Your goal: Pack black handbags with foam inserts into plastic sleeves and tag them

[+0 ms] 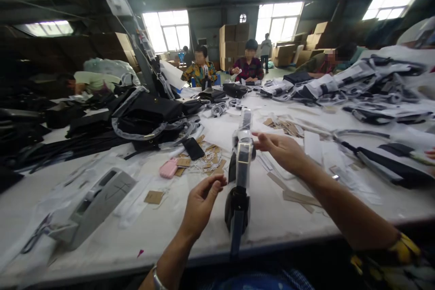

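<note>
A black bag strap with a metal buckle and clear plastic wrap runs from the table's near edge away from me. My right hand reaches in from the right, fingers curled, pinching the wrapped part near the buckle. My left hand hovers just left of the strap's lower end, fingertips pinched together on something too small to make out. Both hands are over the white table.
A grey tape dispenser lies near left. A pink case, a black phone and brown card tags lie ahead. Black bags pile at left, wrapped straps at right. Other people sit at the far end.
</note>
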`<action>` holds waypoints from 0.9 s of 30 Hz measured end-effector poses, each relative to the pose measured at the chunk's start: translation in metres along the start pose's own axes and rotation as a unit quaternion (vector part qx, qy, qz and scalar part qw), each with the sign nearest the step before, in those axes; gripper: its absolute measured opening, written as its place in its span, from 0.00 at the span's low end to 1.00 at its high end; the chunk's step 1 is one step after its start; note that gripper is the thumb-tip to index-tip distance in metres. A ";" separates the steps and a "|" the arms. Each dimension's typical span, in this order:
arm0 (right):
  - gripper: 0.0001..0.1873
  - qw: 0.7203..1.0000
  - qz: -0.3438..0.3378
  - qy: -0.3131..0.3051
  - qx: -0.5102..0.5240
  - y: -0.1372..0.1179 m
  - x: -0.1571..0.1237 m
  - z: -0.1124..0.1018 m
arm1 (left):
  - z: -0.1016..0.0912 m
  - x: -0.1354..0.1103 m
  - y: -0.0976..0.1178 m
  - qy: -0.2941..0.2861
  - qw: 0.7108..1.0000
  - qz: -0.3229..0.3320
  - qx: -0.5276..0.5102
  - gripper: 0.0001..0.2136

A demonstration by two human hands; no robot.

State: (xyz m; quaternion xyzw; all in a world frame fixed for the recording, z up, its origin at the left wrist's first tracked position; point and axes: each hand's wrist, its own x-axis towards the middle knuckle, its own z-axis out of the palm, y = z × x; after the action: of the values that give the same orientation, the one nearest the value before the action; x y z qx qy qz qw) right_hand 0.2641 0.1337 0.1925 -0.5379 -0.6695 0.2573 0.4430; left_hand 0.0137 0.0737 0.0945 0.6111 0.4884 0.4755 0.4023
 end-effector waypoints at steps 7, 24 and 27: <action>0.18 0.990 -0.038 0.064 -0.122 0.014 -0.057 -0.008 | -0.051 0.095 -0.079 0.040 0.971 -0.044 0.232 0.12; 0.11 0.994 -0.105 -0.021 -0.007 0.003 -0.061 0.016 | -0.080 0.168 -0.048 -0.076 0.951 -0.030 0.297 0.16; 0.11 0.991 -0.131 -0.026 0.019 -0.007 -0.059 0.024 | -0.072 0.159 -0.049 -0.078 0.936 -0.039 0.341 0.15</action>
State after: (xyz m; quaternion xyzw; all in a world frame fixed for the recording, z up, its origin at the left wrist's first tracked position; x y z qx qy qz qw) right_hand 0.2417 0.0786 0.1684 -0.4299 -0.7406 0.2236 0.4654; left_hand -0.0559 0.2417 0.0941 0.7275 0.6115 0.2149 0.2248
